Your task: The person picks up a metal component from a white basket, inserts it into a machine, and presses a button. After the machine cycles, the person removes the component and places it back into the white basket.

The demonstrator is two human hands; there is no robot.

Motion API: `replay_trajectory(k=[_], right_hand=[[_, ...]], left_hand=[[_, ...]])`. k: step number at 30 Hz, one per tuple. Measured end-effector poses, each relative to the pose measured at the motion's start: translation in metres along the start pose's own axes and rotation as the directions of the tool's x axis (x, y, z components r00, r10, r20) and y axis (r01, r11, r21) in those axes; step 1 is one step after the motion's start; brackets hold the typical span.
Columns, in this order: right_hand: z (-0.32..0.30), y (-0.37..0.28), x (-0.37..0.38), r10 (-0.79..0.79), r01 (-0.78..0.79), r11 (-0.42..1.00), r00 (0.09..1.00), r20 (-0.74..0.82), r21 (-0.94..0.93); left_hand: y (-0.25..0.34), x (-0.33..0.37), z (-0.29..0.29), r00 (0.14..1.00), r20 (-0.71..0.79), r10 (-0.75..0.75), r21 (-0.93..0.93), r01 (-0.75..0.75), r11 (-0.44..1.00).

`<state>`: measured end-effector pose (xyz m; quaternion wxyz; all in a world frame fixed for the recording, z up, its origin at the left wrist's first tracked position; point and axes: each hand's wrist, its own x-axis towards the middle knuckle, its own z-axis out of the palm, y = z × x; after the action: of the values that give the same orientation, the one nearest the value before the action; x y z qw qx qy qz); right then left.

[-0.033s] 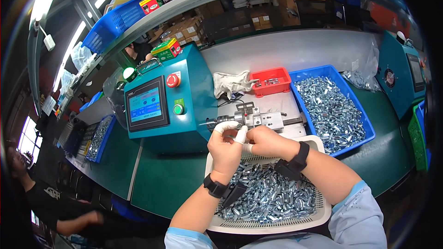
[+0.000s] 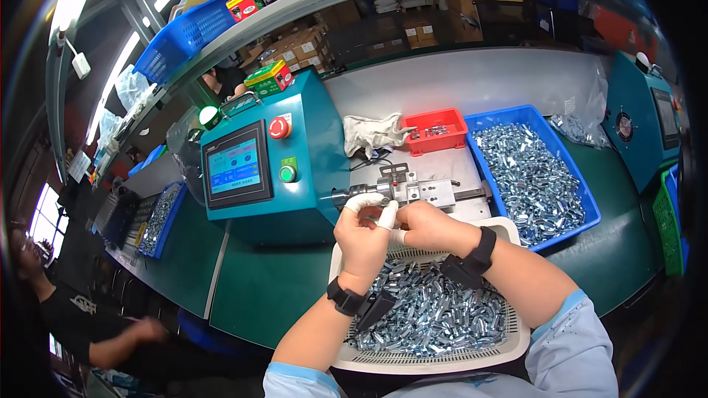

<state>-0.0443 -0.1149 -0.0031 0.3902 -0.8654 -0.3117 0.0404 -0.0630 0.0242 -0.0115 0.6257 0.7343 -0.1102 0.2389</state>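
Side by side over the far rim of a cream plastic basket (image 2: 451, 365), my two hands meet in front of a teal bench machine (image 2: 313, 155). My left hand (image 2: 359, 245), with white finger covers on thumb and forefinger, pinches a small round-ended metal part (image 2: 385, 201). My right hand (image 2: 436, 228) is closed with its fingertips against the left ones; what it grips is hidden. Just beyond the fingers lie the machine's spindle (image 2: 341, 196) and a metal clamping fixture (image 2: 424, 193). Shiny metal fittings (image 2: 428, 309) fill the basket under my wrists.
At the right stands a blue bin (image 2: 594, 214) heaped with similar fittings. A red tray (image 2: 436, 149) with a few parts and white gloves (image 2: 372, 134) lie behind the fixture. Another teal machine (image 2: 645, 114) is far right. A person (image 2: 96, 324) sits at the left.
My hands keep nearly the same pose around the small metal part. The view has shifted very slightly. At the left, the other person's hand has moved a little.
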Motion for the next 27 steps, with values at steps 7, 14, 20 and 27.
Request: replay_trajectory(k=[7,14,20,27], right_hand=[[0.003,0.003,0.001,-0.001,0.001,0.997,1.000,-0.003,0.082],[0.002,-0.003,0.000,0.027,-0.022,0.996,0.998,-0.058,0.083],[-0.008,0.018,0.009,0.294,0.110,0.841,0.729,-0.618,0.530],[-0.007,0.048,0.020,0.325,0.149,0.866,0.558,-0.764,0.477]], left_hand=[[-0.003,0.001,-0.002,1.000,0.006,-0.008,0.019,0.008,1.000],[-0.009,0.000,-0.003,1.000,-0.017,-0.006,0.015,0.006,1.000],[0.002,0.002,-0.001,0.999,-0.013,0.039,0.023,-0.039,0.999],[-0.005,0.024,0.002,0.944,0.168,0.283,0.463,-0.330,0.823]])
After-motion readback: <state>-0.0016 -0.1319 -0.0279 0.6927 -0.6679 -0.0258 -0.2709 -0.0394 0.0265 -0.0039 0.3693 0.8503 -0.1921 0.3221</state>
